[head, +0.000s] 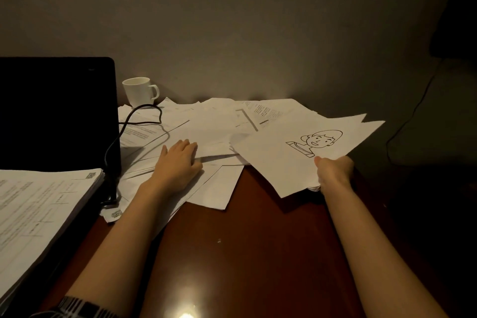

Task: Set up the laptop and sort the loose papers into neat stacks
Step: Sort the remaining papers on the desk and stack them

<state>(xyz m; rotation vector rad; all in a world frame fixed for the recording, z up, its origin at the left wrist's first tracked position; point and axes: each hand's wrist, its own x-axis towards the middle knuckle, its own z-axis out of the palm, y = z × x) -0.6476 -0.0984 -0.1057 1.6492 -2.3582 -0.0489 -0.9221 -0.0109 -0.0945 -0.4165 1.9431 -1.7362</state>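
The black laptop (pixel 56 111) stands open at the left with a dark screen. A thick paper stack (pixel 44 204) lies over its keyboard area. Loose white papers (pixel 216 121) are strewn across the back of the table. My left hand (pixel 178 162) rests on them with its fingers spread flat. My right hand (pixel 334 171) grips a bundle of sheets (pixel 291 152) by its near corner, lifted off the table; the top sheet bears a line drawing of a cartoon figure.
A white mug (pixel 139 91) stands by the wall behind the laptop. A black cable (pixel 121 131) loops from near the mug over the papers to the laptop's side. The dark red wooden table (pixel 245 240) shows bare in front of me. Another thin cable (pixel 410 116) hangs at right.
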